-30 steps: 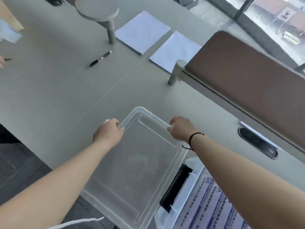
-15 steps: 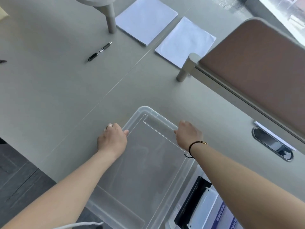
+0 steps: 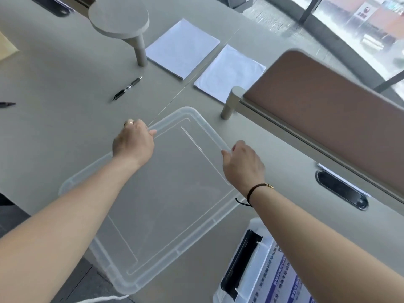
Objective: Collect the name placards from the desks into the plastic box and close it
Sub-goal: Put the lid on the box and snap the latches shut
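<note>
The clear lid (image 3: 166, 189) is now lying farther over the table (image 3: 65, 84), left hand (image 3: 133, 143) and right hand (image 3: 242, 165) gripping its far edge, beside the plastic box (image 3: 260, 270) holding placards (image 3: 284, 281).

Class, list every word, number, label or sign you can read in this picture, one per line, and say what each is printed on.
No text can be read.
Placards in the plastic box: blue printed lines, too blurred to read.
Sign outside the window: red logo with characters, too small to read.
Pen: a pale label, unreadable.
</note>
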